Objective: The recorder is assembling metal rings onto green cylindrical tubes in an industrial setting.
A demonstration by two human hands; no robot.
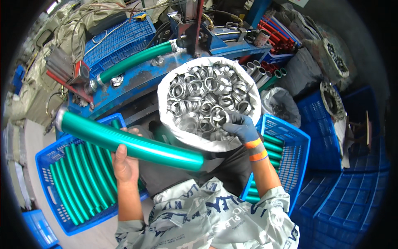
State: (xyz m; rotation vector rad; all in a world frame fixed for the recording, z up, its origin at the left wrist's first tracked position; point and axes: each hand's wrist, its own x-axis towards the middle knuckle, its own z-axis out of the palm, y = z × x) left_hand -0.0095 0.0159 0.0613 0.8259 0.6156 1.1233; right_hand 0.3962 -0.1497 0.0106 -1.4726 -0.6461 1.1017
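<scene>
A glossy green tube (166, 152) lies aslant across my lap, a little curved, with a silvery ring on its far left end. My bare left hand (125, 165) grips it near the middle, thumb on the near side. My right hand (240, 127), in a blue-grey glove with orange bands, reaches over a round white sack (164, 103) filled with metal rings. Its fingers are closed on one metal ring (212, 118) at the top of the heap. The tube's right end is slightly blurred and shows no ring.
Green tubes fill a blue crate (50, 191) at my left; another blue crate (302, 164) with green tubes stands at my right. Ahead, a blue machine bench (143, 79) holds a green tube (137, 62) between two end fixtures. More blue crates (344, 195) are stacked far right.
</scene>
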